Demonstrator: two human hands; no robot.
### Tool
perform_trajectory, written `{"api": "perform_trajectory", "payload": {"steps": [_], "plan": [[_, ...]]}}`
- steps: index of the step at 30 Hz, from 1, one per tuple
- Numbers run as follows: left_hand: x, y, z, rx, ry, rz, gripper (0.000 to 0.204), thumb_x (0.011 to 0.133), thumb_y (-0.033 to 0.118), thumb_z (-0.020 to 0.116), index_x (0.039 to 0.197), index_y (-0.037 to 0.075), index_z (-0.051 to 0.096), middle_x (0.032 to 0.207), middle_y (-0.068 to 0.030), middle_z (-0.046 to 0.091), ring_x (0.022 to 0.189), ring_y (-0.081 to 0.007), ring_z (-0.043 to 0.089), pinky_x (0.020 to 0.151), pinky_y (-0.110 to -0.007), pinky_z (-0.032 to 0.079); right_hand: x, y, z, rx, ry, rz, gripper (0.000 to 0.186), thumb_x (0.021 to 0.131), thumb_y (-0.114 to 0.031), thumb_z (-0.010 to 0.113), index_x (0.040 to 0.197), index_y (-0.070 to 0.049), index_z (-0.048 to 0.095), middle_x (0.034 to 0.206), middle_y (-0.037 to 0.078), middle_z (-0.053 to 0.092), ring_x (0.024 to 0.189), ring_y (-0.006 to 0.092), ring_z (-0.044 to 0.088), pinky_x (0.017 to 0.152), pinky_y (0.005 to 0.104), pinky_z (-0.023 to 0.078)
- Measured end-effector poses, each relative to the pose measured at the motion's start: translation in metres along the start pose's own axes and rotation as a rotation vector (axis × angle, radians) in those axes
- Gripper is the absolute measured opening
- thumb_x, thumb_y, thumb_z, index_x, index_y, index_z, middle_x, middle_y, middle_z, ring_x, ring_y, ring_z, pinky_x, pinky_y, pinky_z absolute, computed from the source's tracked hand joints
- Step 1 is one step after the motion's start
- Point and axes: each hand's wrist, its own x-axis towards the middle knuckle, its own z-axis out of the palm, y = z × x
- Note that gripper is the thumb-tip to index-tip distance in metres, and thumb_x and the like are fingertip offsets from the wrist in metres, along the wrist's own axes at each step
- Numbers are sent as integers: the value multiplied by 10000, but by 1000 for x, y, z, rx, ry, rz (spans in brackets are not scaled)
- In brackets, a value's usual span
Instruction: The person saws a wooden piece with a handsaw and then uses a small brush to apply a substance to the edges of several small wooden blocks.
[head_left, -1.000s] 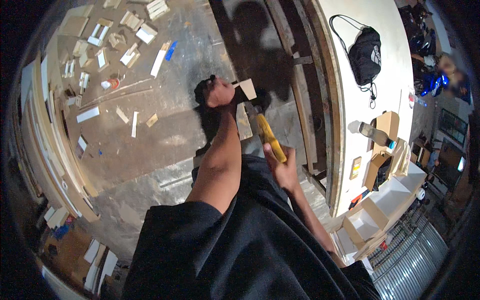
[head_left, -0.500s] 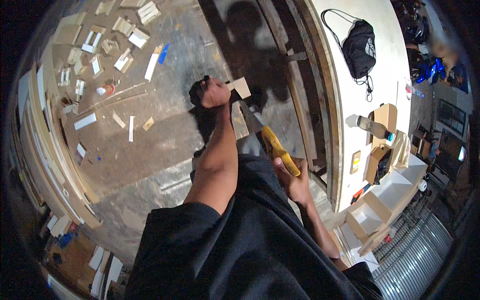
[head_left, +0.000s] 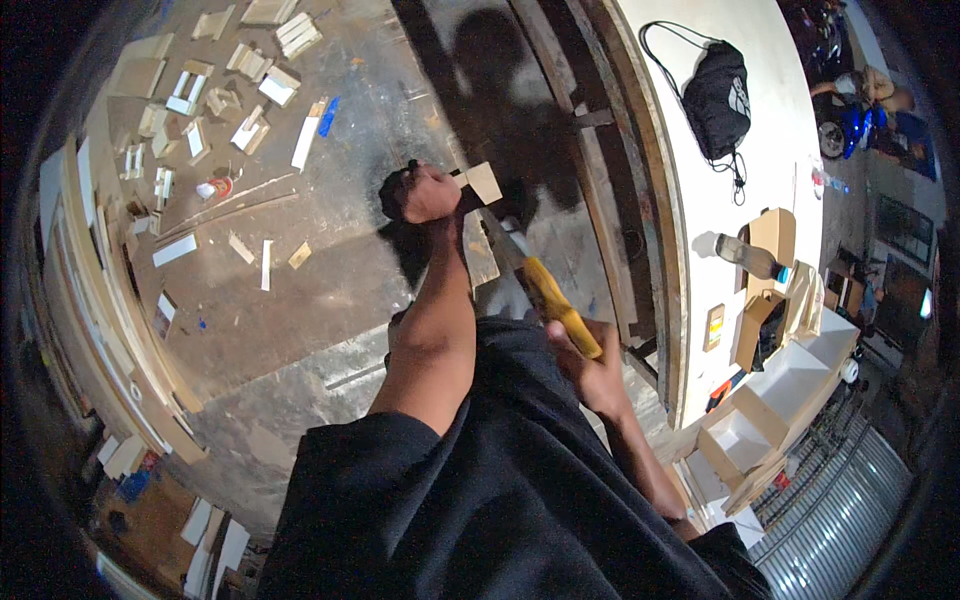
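My left hand (head_left: 430,195) is closed on a small pale wood piece (head_left: 480,184) at the edge of the scuffed board (head_left: 345,215); a dark shape behind my fingers is too shadowed to make out. My right hand (head_left: 590,360) grips the yellow handle (head_left: 555,305) of a saw, low and to the right of my left hand. The saw's blade (head_left: 510,236) points up and left toward the wood piece; whether it touches the wood I cannot tell.
Small wood assemblies (head_left: 275,85) and offcuts lie scattered left. Long boards (head_left: 150,340) are stacked at left. A white panel (head_left: 700,180) on the right holds a black bag (head_left: 718,100), bottle (head_left: 750,257) and cardboard box (head_left: 772,240). A person (head_left: 875,90) is beside a blue motorbike.
My right hand and the saw have moved down and to the right since one second ago, toward my body. My left hand keeps its grip with little visible movement.
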Motion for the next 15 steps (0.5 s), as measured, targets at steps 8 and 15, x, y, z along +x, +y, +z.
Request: {"api": "perform_trajectory", "payload": {"steps": [8, 15], "plan": [[-6, -2, 5, -29, -125, -137, 181, 854, 227, 636, 733, 109, 700, 816, -113, 660, 695, -351, 628, 593, -458, 489, -3, -3, -16, -100, -95, -128, 514, 929, -438, 684, 957, 75, 647, 770, 29, 612, 731, 128, 556, 612, 316, 446], [2, 8, -7, 47, -160, -132, 126, 818, 206, 651, 765, 104, 700, 796, -106, 650, 696, -359, 616, 568, -472, 479, -5, -12, -6, -114, 62, -63, 463, 935, -370, 693, 1066, 73, 670, 918, 88, 689, 865, 142, 606, 838, 314, 484]]}}
